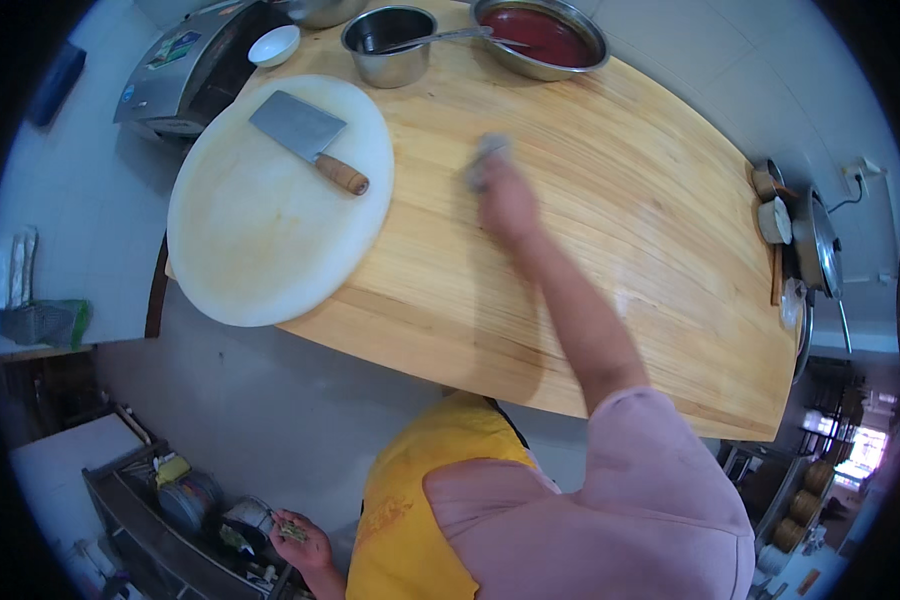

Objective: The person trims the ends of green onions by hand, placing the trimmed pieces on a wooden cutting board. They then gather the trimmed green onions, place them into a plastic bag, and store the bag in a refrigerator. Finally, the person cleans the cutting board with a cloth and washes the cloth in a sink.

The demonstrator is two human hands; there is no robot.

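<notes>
On the wooden tabletop [622, 187] my right hand [508, 201] presses a grey cloth [489, 154], both slightly blurred. Low at the left, away from the table, my left hand [300, 540] is turned palm up with small greenish scraps [292, 531] lying in it. A round white cutting board [270, 240] covers the table's left end. The cleaver [300, 126] with a wooden handle lies flat on this board, left of my right hand.
Along the far edge stand a small white bowl [274, 46], a steel pot [397, 66] and a steel basin of red liquid [544, 41], with a ladle [450, 36] across them. Pans [817, 240] are at the right end. A grey appliance [180, 67] sits left.
</notes>
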